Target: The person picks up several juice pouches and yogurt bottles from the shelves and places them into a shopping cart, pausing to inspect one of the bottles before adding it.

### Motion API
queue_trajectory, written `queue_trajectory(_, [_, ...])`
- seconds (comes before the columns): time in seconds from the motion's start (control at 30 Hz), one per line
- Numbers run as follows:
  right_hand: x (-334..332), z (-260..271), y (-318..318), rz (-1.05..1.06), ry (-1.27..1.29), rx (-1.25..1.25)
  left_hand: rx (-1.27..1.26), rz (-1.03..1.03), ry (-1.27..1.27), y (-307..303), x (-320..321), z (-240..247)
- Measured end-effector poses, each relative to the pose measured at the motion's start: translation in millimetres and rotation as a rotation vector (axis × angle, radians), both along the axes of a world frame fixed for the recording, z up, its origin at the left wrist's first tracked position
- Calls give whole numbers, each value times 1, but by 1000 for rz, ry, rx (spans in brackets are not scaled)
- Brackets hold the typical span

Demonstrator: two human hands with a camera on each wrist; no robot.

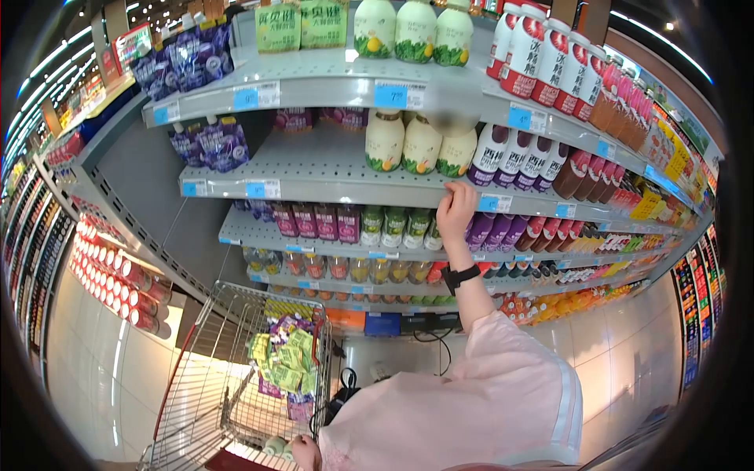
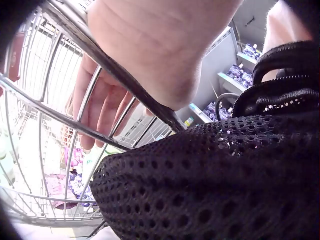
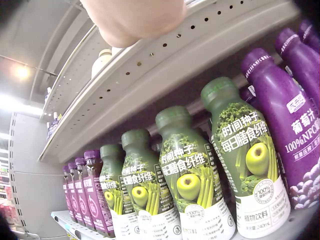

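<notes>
My right hand (image 1: 457, 213) is raised to the front edge of the second shelf, fingertips right at the lip below the cream bottles (image 1: 420, 147). In the right wrist view only the heel of that hand shows, over green-capped juice bottles (image 3: 187, 175) on the shelf below. Low at the front, my left hand (image 1: 306, 453) rests over the rim of a wire shopping cart (image 1: 322, 345). Its loose fingers (image 2: 103, 110) hang down inside the wires in the left wrist view. Green and purple pouches (image 1: 287, 357) lie in the cart, with pale green-white bottles (image 1: 275, 446) near the left hand.
Purple grape juice bottles (image 3: 282, 115) stand right of the green ones. White-labelled prune bottles (image 1: 510, 157) are beside the cream ones, and pale green bottles (image 1: 415, 33) are on the top shelf. A black perforated bag (image 2: 210, 180) hangs beside the cart. Red-and-white cans (image 1: 118, 275) are stacked at left.
</notes>
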State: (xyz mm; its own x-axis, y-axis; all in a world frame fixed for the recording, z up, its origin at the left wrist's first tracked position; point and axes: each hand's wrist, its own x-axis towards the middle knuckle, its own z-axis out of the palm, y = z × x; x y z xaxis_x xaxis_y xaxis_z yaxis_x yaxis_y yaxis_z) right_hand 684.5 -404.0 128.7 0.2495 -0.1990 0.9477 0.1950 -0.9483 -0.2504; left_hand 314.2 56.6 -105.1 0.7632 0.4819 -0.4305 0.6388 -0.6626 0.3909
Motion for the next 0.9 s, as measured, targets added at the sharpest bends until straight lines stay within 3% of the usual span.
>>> queue_trajectory(0.07, [2,-2,-1,-10,5,-7,57,53,-196,-15,3,22])
queue_trajectory(0.9, [3,1,3,-35,-7,-24,66,119,-137,-24,8,41])
